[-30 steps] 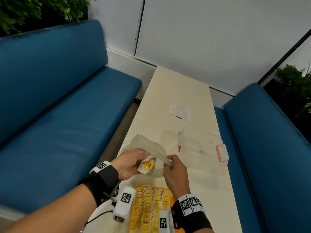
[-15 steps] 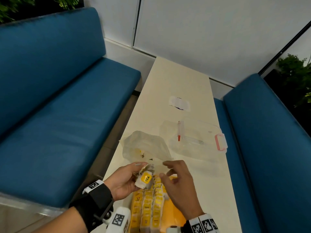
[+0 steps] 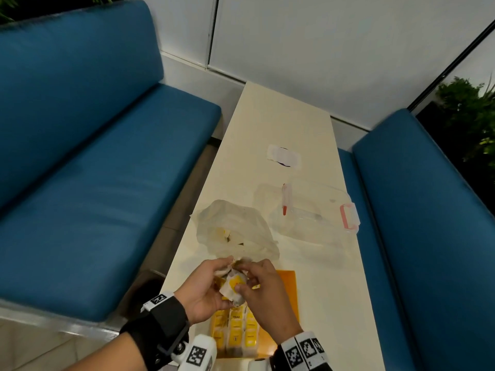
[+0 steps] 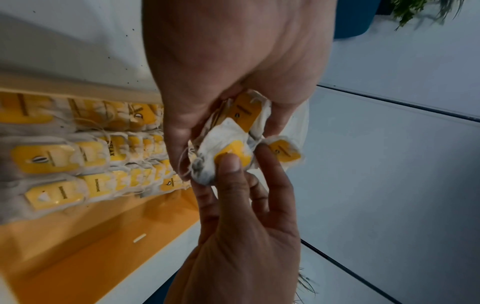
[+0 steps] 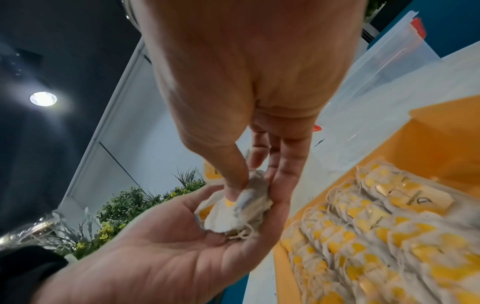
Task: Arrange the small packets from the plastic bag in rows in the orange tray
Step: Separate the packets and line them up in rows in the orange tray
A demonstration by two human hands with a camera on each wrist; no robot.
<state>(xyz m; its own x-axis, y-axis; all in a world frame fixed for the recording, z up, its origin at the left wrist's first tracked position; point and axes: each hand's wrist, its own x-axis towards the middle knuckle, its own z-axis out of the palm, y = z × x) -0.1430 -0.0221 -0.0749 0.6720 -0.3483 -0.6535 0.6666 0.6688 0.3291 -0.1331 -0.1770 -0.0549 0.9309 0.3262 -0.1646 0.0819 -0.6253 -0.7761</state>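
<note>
Landmark: orange tray (image 3: 288,293), at the near end of the table (image 3: 281,124); every place below is given relative to it.
Left hand: left hand (image 3: 206,286) is above the tray's far-left part, palm up, fingers curled under a small bundle of packets (image 4: 233,131).
Right hand: right hand (image 3: 263,287) is above the tray's middle; its thumb and fingertips (image 4: 228,164) pinch the top packet (image 3: 233,286) of the bundle.
Change: one second ago both hands worked at the plastic bag (image 3: 235,231) beyond the tray's far edge; now the bag lies released there, and the hands are over the tray with the packets.
Bag contents: a few yellow shapes show through the film; the count cannot be told.
Rows in tray: three rows of packets (image 4: 85,148) fill the tray's near-left part; the right part and the far end show bare orange floor.
Task meaning: the step in hand appears to be separating one packet from the bundle for placement; the likely slot is the far end of a row.
Risk: the strings (image 5: 244,234) may tangle and drag a second packet out.
Beyond the tray: a clear lidded box (image 3: 316,212) stands past its far-right corner, beside the bag.
</note>
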